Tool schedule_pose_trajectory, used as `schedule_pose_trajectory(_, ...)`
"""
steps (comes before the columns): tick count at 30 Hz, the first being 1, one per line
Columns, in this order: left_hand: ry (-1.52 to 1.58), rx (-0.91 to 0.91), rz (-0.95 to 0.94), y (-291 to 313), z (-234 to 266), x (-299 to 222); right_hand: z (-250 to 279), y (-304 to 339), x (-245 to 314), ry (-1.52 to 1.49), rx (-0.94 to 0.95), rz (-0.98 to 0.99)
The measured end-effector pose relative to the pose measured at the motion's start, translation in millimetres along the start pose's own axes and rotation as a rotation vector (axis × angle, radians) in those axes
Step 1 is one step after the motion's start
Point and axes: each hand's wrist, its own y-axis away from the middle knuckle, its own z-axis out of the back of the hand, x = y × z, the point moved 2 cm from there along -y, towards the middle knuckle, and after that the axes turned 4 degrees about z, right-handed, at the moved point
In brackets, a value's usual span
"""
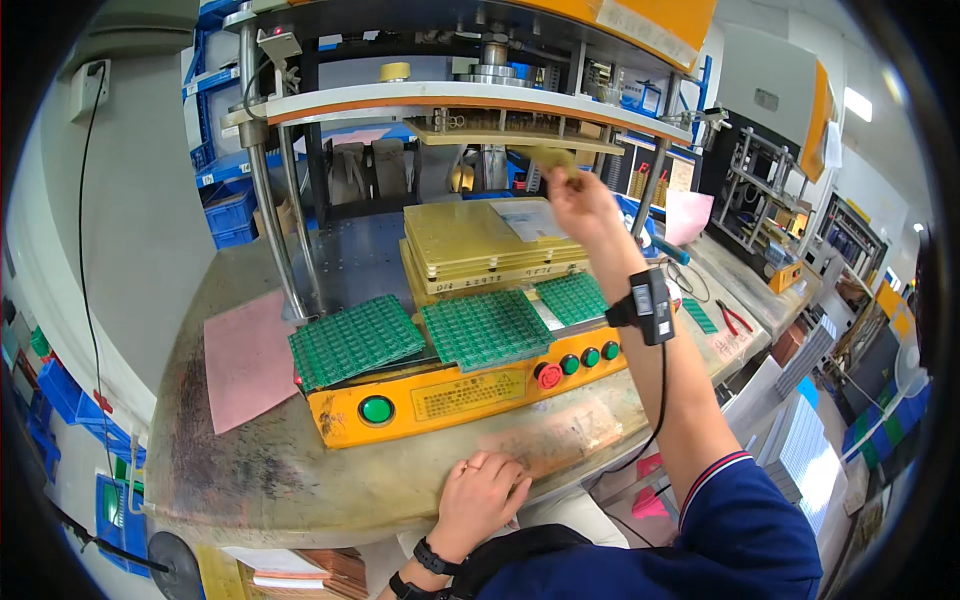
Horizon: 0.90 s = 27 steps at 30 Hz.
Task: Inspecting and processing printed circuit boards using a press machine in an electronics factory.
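Observation:
My right hand is raised under the upper plate of a press. It grips a yellowish, brush-like piece, blurred by motion, close to the underside of the tan upper die board. Below it stands a stacked yellow lower die, with a clear-looking sheet on its top. My left hand rests at the front edge of the worktable, fingers loosely curled, with nothing visible in it. Green circuit-board panels lie in front of the die: a left stack, a middle stack and a right one.
The yellow press base carries a red stop button and several green buttons. Steel guide posts flank the die. Pink sheets lie at left. Red-handled pliers and a small green strip lie at right.

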Motion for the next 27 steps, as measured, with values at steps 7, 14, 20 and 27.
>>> schedule_pose_trajectory(7,-0.005,-0.008,-0.031,0,-3,3,20,10,52,1.584,-0.035,0.575)
schedule_pose_trajectory(14,-0.028,0.008,-0.033,1,-4,1,-4,34,-39,2.992,0.462,0.806)
schedule_pose_trajectory(20,-0.049,-0.010,-0.009,0,-6,3,-43,70,-141,2.727,0.947,1.015)
schedule_pose_trajectory(27,-0.025,-0.009,-0.016,-1,-7,1,-33,15,-85,2.865,0.560,0.856)
